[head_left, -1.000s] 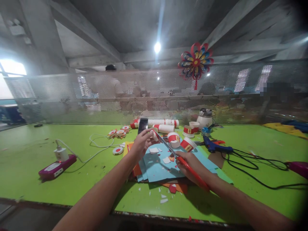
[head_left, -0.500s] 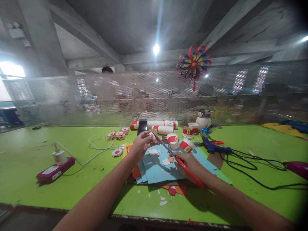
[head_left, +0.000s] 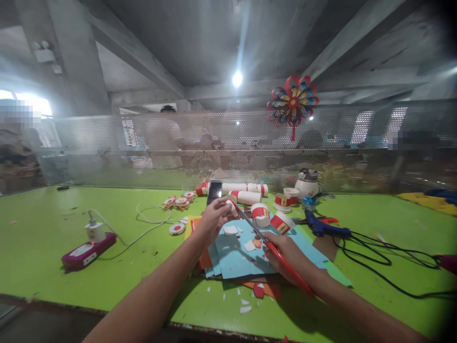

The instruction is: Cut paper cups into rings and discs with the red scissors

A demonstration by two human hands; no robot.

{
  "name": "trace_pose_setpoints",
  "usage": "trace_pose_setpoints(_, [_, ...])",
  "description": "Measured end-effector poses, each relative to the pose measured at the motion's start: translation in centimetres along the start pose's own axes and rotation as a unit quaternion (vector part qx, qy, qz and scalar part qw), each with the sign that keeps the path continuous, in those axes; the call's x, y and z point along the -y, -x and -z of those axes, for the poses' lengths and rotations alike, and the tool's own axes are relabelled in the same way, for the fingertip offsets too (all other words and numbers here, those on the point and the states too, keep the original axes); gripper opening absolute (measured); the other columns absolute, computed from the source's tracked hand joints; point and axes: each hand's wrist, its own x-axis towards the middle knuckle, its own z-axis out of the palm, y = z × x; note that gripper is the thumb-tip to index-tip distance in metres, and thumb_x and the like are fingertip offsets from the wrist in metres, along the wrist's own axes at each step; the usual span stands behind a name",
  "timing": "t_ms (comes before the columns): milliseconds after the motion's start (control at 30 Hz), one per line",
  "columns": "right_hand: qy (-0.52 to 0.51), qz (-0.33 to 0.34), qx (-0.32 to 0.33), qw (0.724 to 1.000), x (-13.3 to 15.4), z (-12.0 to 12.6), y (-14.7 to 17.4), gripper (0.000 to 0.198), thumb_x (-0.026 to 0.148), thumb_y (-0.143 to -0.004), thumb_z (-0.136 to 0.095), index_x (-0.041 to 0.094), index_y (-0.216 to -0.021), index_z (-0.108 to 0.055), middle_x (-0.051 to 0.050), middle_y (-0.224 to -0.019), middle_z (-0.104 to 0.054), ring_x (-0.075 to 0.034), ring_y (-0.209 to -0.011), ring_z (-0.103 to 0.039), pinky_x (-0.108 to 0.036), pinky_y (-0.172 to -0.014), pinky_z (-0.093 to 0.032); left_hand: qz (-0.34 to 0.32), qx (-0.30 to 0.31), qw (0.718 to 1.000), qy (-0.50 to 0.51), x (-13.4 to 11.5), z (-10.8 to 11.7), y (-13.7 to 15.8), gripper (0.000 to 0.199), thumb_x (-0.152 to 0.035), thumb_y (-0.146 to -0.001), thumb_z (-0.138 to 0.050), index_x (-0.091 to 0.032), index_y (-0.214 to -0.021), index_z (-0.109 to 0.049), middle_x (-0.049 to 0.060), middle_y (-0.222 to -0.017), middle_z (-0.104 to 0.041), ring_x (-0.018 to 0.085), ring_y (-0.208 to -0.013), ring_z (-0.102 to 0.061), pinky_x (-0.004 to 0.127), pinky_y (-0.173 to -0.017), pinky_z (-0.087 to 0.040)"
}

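In my left hand (head_left: 215, 216) a small white and red paper piece (head_left: 232, 207) is pinched between the fingertips. My right hand (head_left: 285, 250) grips red-handled scissors (head_left: 287, 269), whose blades reach up and left to the edge of that piece. Below both hands lie sheets of light blue paper (head_left: 239, 259), with white and red cut scraps (head_left: 250, 246) scattered on top. Just beyond the scissors sit two cut paper cups, one upright-leaning (head_left: 260, 214) and one tipped over (head_left: 282, 222). Whether the blades are biting into the paper is too small to tell.
A blue glue gun (head_left: 326, 226) with black cord lies at right. A purple power strip (head_left: 89, 250) with a white charger sits at left. Behind the hands are a phone (head_left: 214, 191), stacked paper cups (head_left: 246, 197), a jug (head_left: 307, 185) and round paper pieces (head_left: 177, 229). A mesh partition (head_left: 200, 143) stands behind.
The whole view has shifted slightly, so everything appears a little lower and to the right. A person has come into view at the far left. Both hands keep their hold.
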Motion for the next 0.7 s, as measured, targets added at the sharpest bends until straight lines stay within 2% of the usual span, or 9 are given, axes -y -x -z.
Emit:
trace_pose_setpoints(333, [-0.002,-0.017,0.006,1.0,0.44,0.25,0.21,0.032,0.017,-0.077,-0.046,0.016,-0.101,-0.066,-0.003,-0.067,-0.064,-0.017,-0.059,-0.055,-0.026,-0.055,-0.039,0.014,0.01,1.0,-0.019,-0.22,0.12,0.16,0.036,-0.025,-0.066,-0.079,-0.014,-0.097,-0.065,0.008,-0.088,-0.067,0.019,-0.073,-0.067,0.04,-0.075,-0.054])
trace_pose_setpoints(567, [0.017,-0.009,0.003,1.0,0.53,0.32,0.24,0.027,0.015,-0.075,-0.045,0.015,-0.094,-0.065,-0.005,-0.072,-0.067,-0.019,-0.062,-0.058,-0.027,-0.058,-0.041,0.007,0.012,0.999,-0.035,-0.42,0.11,0.17,0.038,-0.026,-0.067,-0.078,-0.013,-0.101,-0.069,0.01,-0.09,-0.07,0.017,-0.073,-0.065,0.031,-0.069,-0.051])
trace_pose_setpoints(700, [0.015,-0.012,0.001,1.0,0.51,0.27,0.36,0.03,0.014,-0.076,-0.045,0.016,-0.097,-0.065,-0.003,-0.067,-0.065,-0.018,-0.059,-0.056,-0.026,-0.055,-0.039,-0.005,0.023,0.999,-0.033,-0.29,0.26,0.08,0.039,-0.025,-0.068,-0.078,-0.011,-0.104,-0.069,0.01,-0.09,-0.07,0.018,-0.075,-0.065,0.032,-0.072,-0.052])
